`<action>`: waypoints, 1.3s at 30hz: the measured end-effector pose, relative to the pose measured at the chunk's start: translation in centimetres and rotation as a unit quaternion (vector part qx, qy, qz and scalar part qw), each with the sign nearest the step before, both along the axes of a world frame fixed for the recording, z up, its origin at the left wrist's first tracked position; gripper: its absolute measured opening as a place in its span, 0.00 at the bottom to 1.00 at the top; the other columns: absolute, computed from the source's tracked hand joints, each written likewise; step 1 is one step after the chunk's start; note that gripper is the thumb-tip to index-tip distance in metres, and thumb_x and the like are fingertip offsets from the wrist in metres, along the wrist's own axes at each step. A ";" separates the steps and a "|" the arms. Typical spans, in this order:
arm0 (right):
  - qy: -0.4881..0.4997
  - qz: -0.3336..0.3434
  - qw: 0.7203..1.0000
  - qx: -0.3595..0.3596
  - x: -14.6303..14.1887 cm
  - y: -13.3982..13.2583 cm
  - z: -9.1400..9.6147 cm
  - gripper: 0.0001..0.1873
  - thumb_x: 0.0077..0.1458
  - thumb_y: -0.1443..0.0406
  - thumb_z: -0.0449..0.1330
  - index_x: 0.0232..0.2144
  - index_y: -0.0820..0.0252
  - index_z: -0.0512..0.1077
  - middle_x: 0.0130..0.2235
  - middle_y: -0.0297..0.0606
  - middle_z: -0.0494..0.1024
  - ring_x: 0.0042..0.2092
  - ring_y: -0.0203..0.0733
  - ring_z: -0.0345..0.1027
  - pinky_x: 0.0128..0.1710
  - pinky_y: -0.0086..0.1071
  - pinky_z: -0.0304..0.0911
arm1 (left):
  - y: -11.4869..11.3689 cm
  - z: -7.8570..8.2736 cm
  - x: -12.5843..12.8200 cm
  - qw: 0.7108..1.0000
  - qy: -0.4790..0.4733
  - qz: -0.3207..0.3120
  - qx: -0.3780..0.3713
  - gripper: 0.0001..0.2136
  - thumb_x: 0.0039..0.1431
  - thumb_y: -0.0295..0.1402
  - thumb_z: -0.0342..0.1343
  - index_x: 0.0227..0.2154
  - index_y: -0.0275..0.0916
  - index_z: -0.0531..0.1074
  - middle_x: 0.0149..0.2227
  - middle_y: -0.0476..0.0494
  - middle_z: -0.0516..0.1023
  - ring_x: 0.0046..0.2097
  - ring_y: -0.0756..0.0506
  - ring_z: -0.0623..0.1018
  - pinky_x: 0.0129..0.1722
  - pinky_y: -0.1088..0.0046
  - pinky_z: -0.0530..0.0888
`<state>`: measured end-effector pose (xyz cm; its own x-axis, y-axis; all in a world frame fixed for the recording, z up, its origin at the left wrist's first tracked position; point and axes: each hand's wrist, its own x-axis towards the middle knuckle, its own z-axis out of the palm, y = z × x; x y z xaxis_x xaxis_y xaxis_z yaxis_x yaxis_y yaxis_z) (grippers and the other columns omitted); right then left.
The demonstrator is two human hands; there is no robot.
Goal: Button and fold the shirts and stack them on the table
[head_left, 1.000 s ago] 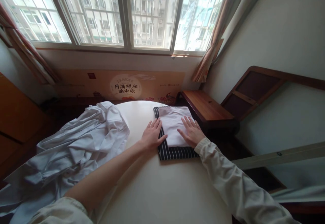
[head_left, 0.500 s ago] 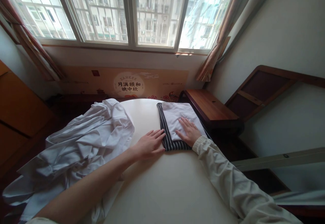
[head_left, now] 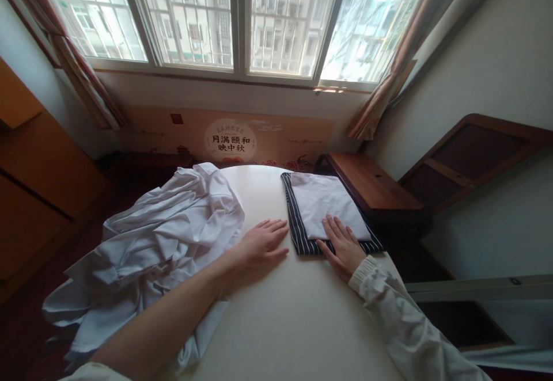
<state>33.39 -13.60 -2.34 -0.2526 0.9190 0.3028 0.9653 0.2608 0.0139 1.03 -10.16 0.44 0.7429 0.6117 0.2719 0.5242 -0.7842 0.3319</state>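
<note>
A folded white cloth [head_left: 322,202] lies on top of a folded black-and-white striped cloth [head_left: 298,237] at the right of the white table [head_left: 294,323]. My right hand [head_left: 343,246] rests on the near right part of both cloths, its fingers stretched out and holding nothing. Just left of the striped cloth, my left hand [head_left: 263,243] lies flat and open on the tabletop. A large crumpled heap of white cloth [head_left: 173,225] covers the table's left side and hangs over its edge, partly hidden behind my left forearm.
Beyond the table's far right edge stands a wooden bench [head_left: 367,182]. A tan printed board [head_left: 190,133] leans under the barred window [head_left: 285,18]. An orange-brown cabinet [head_left: 34,168] is at the left, and a wooden-framed panel [head_left: 466,156] by the right wall.
My right hand has slid back toward me over the white cloth to its near edge. My left hand has come slightly away from the striped cloth. The whole view has shifted a little.
</note>
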 end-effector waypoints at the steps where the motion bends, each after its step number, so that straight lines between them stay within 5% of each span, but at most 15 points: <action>1: 0.005 0.000 1.000 0.006 -0.4 -0.4 0.3 0.35 0.73 0.50 0.44 0.74 0.59 0.55 0.74 0.45 0.57 0.75 0.54 0.49 0.71 0.55 0.49 | 0.1 0.1 0.0 1.000 -0.009 0.019 0.005 0.25 0.72 0.47 0.51 0.66 0.42 0.67 0.71 0.40 0.66 0.71 0.40 0.66 0.72 0.59 0.61; 7: 0.058 0.056 0.995 0.055 -6.1 -0.5 3.5 0.26 0.71 0.56 0.49 0.64 0.58 0.69 0.68 0.46 0.70 0.69 0.54 0.60 0.73 0.53 0.42 | 1.0 0.1 -0.8 0.976 -0.078 0.203 0.027 0.20 0.67 0.42 0.57 0.56 0.38 0.74 0.66 0.33 0.71 0.66 0.34 0.71 0.68 0.52 0.66; 10: 0.088 0.121 0.988 0.036 -10.7 0.5 4.7 0.22 0.69 0.60 0.52 0.59 0.58 0.74 0.64 0.47 0.74 0.65 0.55 0.65 0.68 0.50 0.53 | 1.7 0.0 -1.3 0.956 -0.168 0.239 -0.023 0.14 0.69 0.40 0.54 0.51 0.39 0.76 0.60 0.34 0.78 0.61 0.36 0.76 0.64 0.53 0.71; 12: 0.111 0.132 0.985 0.017 -13.4 1.4 4.9 0.16 0.68 0.62 0.52 0.50 0.58 0.78 0.53 0.47 0.80 0.53 0.52 0.73 0.57 0.44 0.64 | 2.3 0.1 -1.8 0.928 -0.259 0.258 -0.072 0.13 0.71 0.40 0.51 0.46 0.40 0.77 0.52 0.36 0.82 0.54 0.39 0.81 0.56 0.56 0.78; 17: 0.130 0.133 0.983 0.017 -16.3 3.0 4.3 0.09 0.66 0.64 0.55 0.40 0.56 0.76 0.42 0.43 0.79 0.44 0.48 0.71 0.48 0.38 0.65 | 3.4 0.1 -3.2 0.869 -0.372 0.305 -0.119 0.14 0.71 0.44 0.52 0.40 0.39 0.76 0.42 0.38 0.83 0.42 0.41 0.83 0.40 0.63 0.80; 21: 0.136 0.134 0.981 0.011 -15.7 3.1 4.0 0.06 0.65 0.64 0.57 0.41 0.56 0.75 0.44 0.43 0.77 0.46 0.48 0.70 0.50 0.39 0.64 | 3.1 1.2 -3.4 0.892 -0.323 0.308 -0.079 0.12 0.70 0.42 0.53 0.41 0.39 0.75 0.43 0.39 0.82 0.41 0.42 0.82 0.40 0.64 0.79; 26: 0.141 0.142 0.980 0.006 -15.5 3.1 3.7 0.06 0.65 0.64 0.58 0.42 0.57 0.74 0.45 0.42 0.76 0.45 0.48 0.69 0.51 0.40 0.64 | 3.2 6.1 -5.7 0.936 -0.198 0.290 0.023 0.12 0.68 0.42 0.57 0.46 0.41 0.77 0.48 0.41 0.81 0.48 0.40 0.81 0.52 0.62 0.75; 29: 0.144 0.141 0.980 0.004 -15.6 3.2 3.7 0.05 0.64 0.64 0.59 0.42 0.56 0.74 0.45 0.42 0.76 0.46 0.48 0.69 0.51 0.40 0.65 | 4.0 9.5 -9.5 0.930 -0.117 0.345 0.054 0.15 0.65 0.44 0.60 0.49 0.41 0.76 0.52 0.39 0.80 0.54 0.36 0.78 0.58 0.59 0.72; 31: 0.145 0.139 0.979 0.003 -15.6 3.2 3.8 0.05 0.64 0.64 0.59 0.42 0.56 0.74 0.45 0.42 0.76 0.46 0.48 0.69 0.51 0.40 0.65 | 4.6 10.9 -12.6 0.900 -0.060 0.426 0.070 0.20 0.63 0.45 0.61 0.53 0.40 0.75 0.55 0.35 0.78 0.58 0.32 0.76 0.61 0.57 0.69; 35: 0.150 0.142 0.978 -0.001 -15.5 3.1 3.9 0.06 0.64 0.63 0.59 0.43 0.56 0.74 0.46 0.43 0.76 0.47 0.48 0.70 0.53 0.40 0.65 | 5.3 10.8 -18.0 0.823 0.018 0.567 0.028 0.39 0.54 0.55 0.66 0.63 0.39 0.66 0.66 0.27 0.69 0.66 0.25 0.68 0.63 0.49 0.65; 39: 0.155 0.140 0.978 -0.003 -15.5 3.0 3.8 0.07 0.65 0.61 0.59 0.43 0.55 0.75 0.46 0.43 0.77 0.48 0.49 0.71 0.53 0.41 0.65 | 5.8 9.3 -20.7 0.848 0.050 0.509 -0.139 0.37 0.55 0.58 0.63 0.62 0.42 0.67 0.61 0.31 0.75 0.60 0.29 0.76 0.54 0.57 0.72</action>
<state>17.85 -10.62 1.49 -0.3914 0.8289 0.3997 0.8135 0.5147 -0.2709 -19.64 -4.40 9.72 -0.1978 0.9800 -0.0218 0.9187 0.1931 0.3444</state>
